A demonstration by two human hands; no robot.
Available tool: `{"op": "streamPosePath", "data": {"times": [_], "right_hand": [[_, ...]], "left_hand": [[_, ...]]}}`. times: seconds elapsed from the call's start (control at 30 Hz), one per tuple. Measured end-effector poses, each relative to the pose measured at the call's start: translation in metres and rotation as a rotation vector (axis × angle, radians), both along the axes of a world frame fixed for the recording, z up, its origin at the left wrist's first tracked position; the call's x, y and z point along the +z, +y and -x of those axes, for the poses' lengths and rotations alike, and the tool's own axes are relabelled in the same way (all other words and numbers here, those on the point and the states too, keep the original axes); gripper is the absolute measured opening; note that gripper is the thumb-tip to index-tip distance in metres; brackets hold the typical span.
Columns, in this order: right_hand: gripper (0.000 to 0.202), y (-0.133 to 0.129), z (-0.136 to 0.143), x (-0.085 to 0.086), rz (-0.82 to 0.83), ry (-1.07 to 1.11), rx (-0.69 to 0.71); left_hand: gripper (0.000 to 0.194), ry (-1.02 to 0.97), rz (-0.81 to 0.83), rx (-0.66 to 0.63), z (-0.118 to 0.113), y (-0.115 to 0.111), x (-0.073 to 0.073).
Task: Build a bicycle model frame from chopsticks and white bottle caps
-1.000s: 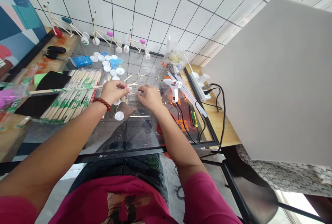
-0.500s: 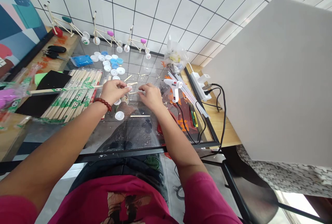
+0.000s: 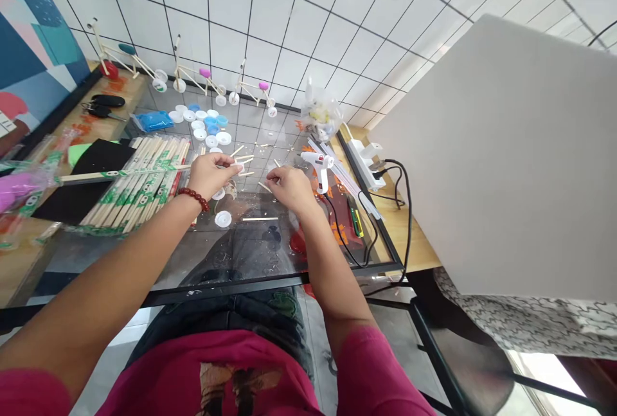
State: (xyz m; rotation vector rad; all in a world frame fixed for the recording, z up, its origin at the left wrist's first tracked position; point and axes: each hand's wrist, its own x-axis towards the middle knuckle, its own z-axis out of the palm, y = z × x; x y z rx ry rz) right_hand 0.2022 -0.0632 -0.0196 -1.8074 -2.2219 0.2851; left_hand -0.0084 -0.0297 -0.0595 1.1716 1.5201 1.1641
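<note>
My left hand [image 3: 213, 173], a red bead bracelet at its wrist, pinches a white bottle cap [image 3: 240, 166]. Short pale sticks [image 3: 246, 158] show right beside that cap; whether they are fixed to it I cannot make out. A short piece of wooden stick [image 3: 263, 186] pokes out from the fingertips of my right hand [image 3: 290, 188], which are closed on it. Between me and both hands, a longer thin stick [image 3: 260, 219] lies on the glass table [image 3: 260, 249], with a loose white cap [image 3: 223, 218] to its left.
Three small stick-and-cap tricycles [image 3: 212, 85] stand along the tiled wall. White and blue caps [image 3: 211, 130] lie before them. Wrapped chopsticks [image 3: 139, 181] are at the left. To the right are a glue gun [image 3: 320, 168], glue sticks [image 3: 349, 178], a cutter knife [image 3: 355, 217] and a power strip [image 3: 365, 162].
My right hand has drawn back to the right and slightly toward me, away from the cap, carrying a short stick. My left hand keeps the cap in nearly the same place.
</note>
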Motion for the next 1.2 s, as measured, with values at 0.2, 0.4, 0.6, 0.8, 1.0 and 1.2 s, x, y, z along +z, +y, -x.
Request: {"op": "streamPosePath", "data": {"times": [0.2, 0.4, 0.6, 0.8, 1.0, 1.2], "right_hand": [[0.034, 0.009, 0.029, -0.013, -0.079, -0.06, 0.039], [0.033, 0.026, 0.041, -0.028, -0.026, -0.05, 0.068], [0.02, 0.033, 0.036, -0.035, -0.014, 0.072, 0.067], [0.019, 0.03, 0.036, -0.035, -0.019, 0.123, 0.06], [0.016, 0.027, 0.037, -0.035, -0.002, 0.156, 0.055], [0.014, 0.028, 0.037, -0.04, 0.002, 0.218, 0.042]], "left_hand": [[0.04, -0.029, -0.024, 0.005, 0.0, 0.003, -0.004], [0.037, -0.029, -0.016, 0.012, 0.0, 0.002, 0.0], [0.036, -0.005, 0.004, 0.004, 0.0, 0.001, 0.001], [0.037, -0.021, -0.017, -0.001, 0.0, 0.002, -0.001], [0.04, -0.054, -0.003, -0.001, 0.0, 0.001, 0.002], [0.039, -0.086, -0.015, -0.002, 0.0, 0.0, 0.005]]}}
